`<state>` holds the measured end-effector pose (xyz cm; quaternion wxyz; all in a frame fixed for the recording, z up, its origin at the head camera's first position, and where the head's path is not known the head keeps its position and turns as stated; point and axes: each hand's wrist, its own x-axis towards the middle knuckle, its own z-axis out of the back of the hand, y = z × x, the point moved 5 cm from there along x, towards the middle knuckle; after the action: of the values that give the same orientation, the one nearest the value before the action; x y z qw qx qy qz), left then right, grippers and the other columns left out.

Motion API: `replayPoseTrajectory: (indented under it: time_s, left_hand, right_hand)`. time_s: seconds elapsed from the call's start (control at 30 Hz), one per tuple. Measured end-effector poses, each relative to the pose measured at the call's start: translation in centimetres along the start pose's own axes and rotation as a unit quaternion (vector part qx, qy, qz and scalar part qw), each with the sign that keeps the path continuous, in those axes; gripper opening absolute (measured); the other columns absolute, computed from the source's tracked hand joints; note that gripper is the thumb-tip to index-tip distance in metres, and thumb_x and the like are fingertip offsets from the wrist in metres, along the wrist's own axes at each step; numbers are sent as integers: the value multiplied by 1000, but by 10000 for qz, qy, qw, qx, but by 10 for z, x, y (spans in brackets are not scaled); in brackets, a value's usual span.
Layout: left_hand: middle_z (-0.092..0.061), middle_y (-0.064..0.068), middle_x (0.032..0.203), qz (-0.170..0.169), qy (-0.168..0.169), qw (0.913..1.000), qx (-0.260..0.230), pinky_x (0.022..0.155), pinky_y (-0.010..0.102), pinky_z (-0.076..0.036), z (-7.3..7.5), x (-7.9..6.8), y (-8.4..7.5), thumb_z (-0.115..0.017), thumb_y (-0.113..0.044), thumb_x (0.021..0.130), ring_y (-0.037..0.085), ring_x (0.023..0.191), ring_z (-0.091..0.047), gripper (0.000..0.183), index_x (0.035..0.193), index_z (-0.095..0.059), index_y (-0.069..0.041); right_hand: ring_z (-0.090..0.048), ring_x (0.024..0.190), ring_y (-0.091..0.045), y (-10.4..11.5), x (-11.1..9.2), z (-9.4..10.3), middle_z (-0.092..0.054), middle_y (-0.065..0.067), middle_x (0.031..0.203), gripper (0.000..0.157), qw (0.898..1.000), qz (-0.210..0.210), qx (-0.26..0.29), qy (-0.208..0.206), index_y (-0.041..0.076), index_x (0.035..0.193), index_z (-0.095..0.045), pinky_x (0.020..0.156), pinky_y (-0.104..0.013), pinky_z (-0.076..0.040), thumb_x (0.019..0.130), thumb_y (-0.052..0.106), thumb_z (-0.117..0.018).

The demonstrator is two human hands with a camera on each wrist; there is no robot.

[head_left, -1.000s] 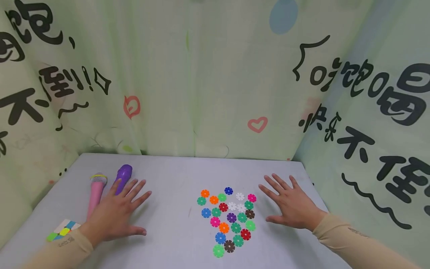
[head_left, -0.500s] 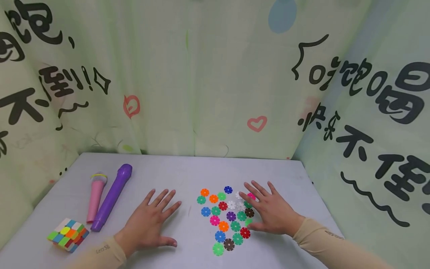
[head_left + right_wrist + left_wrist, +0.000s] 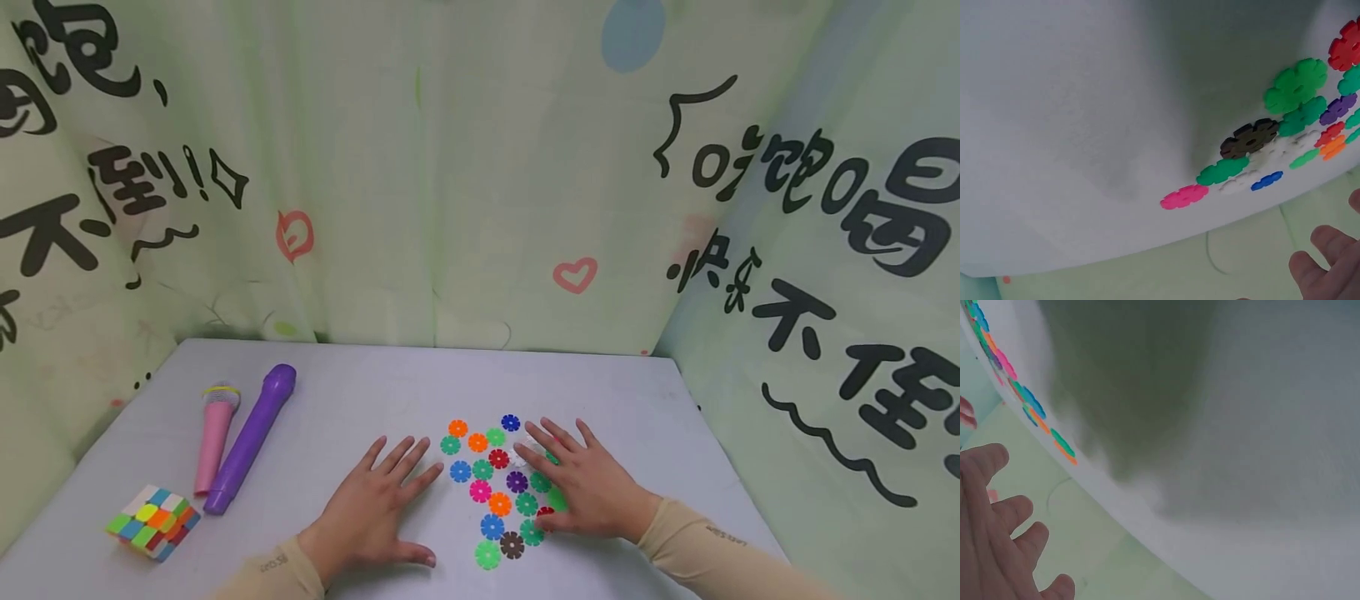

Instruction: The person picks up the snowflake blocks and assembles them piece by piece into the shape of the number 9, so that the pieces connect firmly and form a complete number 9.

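Observation:
Several flat, flower-shaped plastic discs [image 3: 499,504] in many colours lie loosely grouped on the white table [image 3: 360,379]. My right hand [image 3: 588,483] hovers over the right side of the group with fingers spread, hiding some of the discs. To the left of the group is my left hand [image 3: 378,508], palm down, fingers spread and holding nothing. In the right wrist view a pink disc [image 3: 1185,197] and a dark brown disc [image 3: 1249,139] lie near the group's outer edge. The left wrist view catches the discs [image 3: 1035,403] edge-on beyond the fingers.
On the left of the table lie a pink toy microphone [image 3: 215,442] and a longer purple microphone [image 3: 251,437]. A colourful puzzle cube [image 3: 153,523] sits nearer the front. A pale green printed curtain [image 3: 450,183] surrounds the table's back and sides.
Both hands have moved inward: the left went right, away from the microphones and cube, which are now uncovered; the right went left over the discs. The discs stay in place.

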<state>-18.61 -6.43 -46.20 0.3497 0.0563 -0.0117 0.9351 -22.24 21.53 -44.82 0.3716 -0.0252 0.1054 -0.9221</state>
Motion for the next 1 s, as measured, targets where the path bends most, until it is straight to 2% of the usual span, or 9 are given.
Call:
replayPoseTrajectory:
  time_s: [0.2, 0.3, 0.57, 0.77, 1.0]
  left_hand:
    - [-33, 9, 159, -144, -6, 9999, 15, 112, 61, -21, -7, 5, -12, -39, -93, 74, 32, 145, -29, 104, 152, -43, -25]
    - [-32, 8, 159, -206, 92, 9997, -57, 112, 61, -21, -11, 7, -18, -37, -92, 75, 31, 145, -28, 103, 153, -43, -26]
    - [-34, 8, 159, -147, 337, 9972, -655, 111, 60, -24, -14, 10, -32, -37, -89, 79, 30, 144, -32, 97, 153, -41, -26]
    - [-32, 6, 159, -138, 555, 9966, -590, 111, 60, -26, -18, 13, -36, -31, -91, 78, 29, 144, -31, 99, 154, -40, -28]
    - [-38, 6, 156, -331, 598, 9955, -663, 108, 58, -32, -19, 16, -42, -33, -90, 79, 29, 142, -35, 97, 151, -46, -26]
  right_hand:
    - [-18, 148, -35, 8, 1, -4, -22, -7, 163, 100, 9999, 92, 2, -89, 27, 157, -32, 109, -69, -19, 78, 85, -49]
    - [-20, 147, -35, 11, 1, -5, -22, -7, 163, 99, 9999, 99, -14, -112, 27, 157, -33, 108, -68, -20, 78, 86, -48]
    - [-23, 147, -33, 20, -2, -10, -23, -6, 163, 99, 9997, 143, 129, -165, 26, 157, -32, 109, -66, -22, 79, 87, -44]
    - [-22, 147, -31, 23, -5, -14, -22, -5, 163, 99, 9995, 99, 285, -132, 26, 158, -31, 109, -65, -24, 80, 87, -40]
    - [-23, 147, -29, 24, -8, -17, -24, -4, 163, 98, 9987, 66, 495, -108, 27, 158, -31, 110, -62, -25, 81, 87, -41]
